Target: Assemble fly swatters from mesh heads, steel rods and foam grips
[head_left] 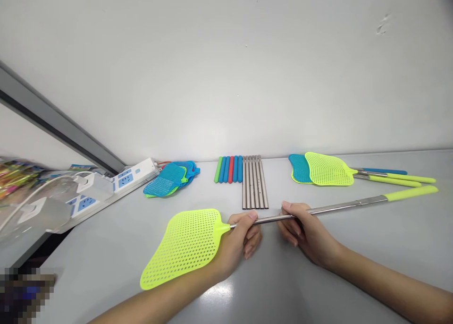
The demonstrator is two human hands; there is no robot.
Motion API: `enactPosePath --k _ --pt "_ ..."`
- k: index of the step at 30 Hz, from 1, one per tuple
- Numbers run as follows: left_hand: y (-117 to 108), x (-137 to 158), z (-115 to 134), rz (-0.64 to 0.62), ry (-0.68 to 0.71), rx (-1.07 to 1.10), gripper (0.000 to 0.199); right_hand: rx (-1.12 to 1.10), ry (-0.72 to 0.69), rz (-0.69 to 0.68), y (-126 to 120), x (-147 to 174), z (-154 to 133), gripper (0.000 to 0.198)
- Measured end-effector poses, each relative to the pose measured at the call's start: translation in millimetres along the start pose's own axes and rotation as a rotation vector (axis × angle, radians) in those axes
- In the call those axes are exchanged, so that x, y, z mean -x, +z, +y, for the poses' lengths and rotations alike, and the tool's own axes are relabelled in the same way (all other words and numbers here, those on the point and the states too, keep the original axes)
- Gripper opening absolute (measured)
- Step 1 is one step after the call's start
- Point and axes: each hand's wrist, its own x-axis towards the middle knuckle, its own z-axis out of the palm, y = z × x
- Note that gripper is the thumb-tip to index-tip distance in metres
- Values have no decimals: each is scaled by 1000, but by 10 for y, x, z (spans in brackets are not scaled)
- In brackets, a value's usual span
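A yellow-green fly swatter (187,241) with its metal rod drawn out long is held above the grey table by both hands. My left hand (239,239) is closed round the thin rod close to the swatter head. Farther along, my right hand (304,232) grips the same rod, thumb on top and fingers curled below. The swatter's yellow-green grip (412,192) reaches out to the right. Behind my hands lie a row of metal telescopic rods (255,182) and a row of coloured handle sleeves (228,169) in green, blue and red.
Loose blue and green swatter heads (166,180) are piled at the back left. Whole swatters (329,169) with blue and yellow-green grips lie stacked at the back right. A white power strip (132,176) with plugged-in adapters runs along the left edge. The wall (233,78) stands behind the table.
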Motion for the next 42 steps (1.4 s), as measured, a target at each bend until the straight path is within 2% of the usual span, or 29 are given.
enactPosePath --k 5,8,11,14,17,21,25,27,29,35,42 --pt "24 7 27 67 23 32 41 -134 -52 39 -8 6 3 47" --pt "23 4 29 85 49 68 40 -274 -127 141 -15 1 -4 47" --pt "4 7 15 52 77 69 37 -384 -203 258 -11 -19 -18 47" --pt "-20 26 -3 -28 82 6 34 -414 -170 266 7 -38 -22 46" --pt "-23 64 7 -120 45 -126 35 -401 -119 257 24 -31 -10 46" --pt "16 152 73 -222 27 -420 41 -425 -171 293 26 -7 2 44" --pt "59 239 136 -288 98 -787 39 -442 -168 278 21 -9 -5 42" --pt "72 259 150 -316 156 -874 36 -439 -150 272 22 -12 -7 41" --pt "78 265 155 -310 173 -891 36 -422 -144 265 23 -10 -4 41" --pt "86 277 171 -242 95 -855 42 -362 -170 242 20 7 17 42" --pt "75 254 201 -268 39 -812 45 -317 -162 227 21 -4 9 42"
